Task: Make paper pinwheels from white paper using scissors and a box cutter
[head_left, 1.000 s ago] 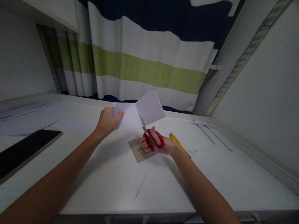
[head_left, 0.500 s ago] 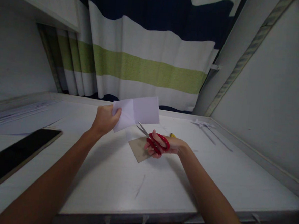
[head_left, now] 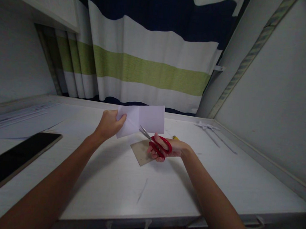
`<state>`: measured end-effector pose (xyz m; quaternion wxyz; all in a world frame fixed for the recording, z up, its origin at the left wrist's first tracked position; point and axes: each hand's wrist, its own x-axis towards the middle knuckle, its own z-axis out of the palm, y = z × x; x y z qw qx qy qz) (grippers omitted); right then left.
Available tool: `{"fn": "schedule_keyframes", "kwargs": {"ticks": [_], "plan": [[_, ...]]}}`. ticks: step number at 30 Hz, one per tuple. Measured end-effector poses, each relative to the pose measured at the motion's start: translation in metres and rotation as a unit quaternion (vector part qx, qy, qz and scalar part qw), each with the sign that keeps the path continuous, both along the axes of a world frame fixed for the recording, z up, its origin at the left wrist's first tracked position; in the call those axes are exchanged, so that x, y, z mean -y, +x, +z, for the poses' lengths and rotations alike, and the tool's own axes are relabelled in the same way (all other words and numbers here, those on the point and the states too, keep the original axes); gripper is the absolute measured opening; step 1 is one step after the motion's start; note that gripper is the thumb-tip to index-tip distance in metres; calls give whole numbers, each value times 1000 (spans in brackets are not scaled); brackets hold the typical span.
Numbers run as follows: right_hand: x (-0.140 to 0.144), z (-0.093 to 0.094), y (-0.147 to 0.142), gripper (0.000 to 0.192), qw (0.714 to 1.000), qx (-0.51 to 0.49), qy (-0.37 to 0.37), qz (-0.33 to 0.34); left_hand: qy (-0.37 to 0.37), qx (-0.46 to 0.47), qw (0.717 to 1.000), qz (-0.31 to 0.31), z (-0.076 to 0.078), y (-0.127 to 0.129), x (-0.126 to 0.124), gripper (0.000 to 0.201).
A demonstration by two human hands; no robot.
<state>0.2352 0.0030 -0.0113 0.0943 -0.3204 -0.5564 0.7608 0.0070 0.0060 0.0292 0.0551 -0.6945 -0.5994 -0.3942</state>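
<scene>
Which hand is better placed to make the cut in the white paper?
Right hand: it grips the red-handled scissors, blades at the white paper sheet's lower edge. Left hand only steadies the sheet.

The thin white paper sheet is looking matt and smooth, with a soft crease down its middle. The scissors are showing glossy red plastic handles and bare, lightly shining metal blades. Under them, the small square of brown cardboard is appearing dull and slightly rough. The white bench is showing a pale, fine-grained wood-look finish, matt, with a few dark scuffs. The flat black phone is presenting a glossy glass-like face. The striped cloth curtain is hanging in soft, matt folds.
</scene>
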Motion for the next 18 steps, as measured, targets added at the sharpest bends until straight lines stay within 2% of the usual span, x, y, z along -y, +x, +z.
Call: {"fn": "schedule_keyframes", "kwargs": {"ticks": [10,18], "plan": [[0,0,0,60,1000,1,-5,12,-63,136,989,-13,-2,-2,-4,23],[0,-1,-5,59,1000,-1,-8,-30,-102,316,942,-42,-9,0,-10,21]]}}
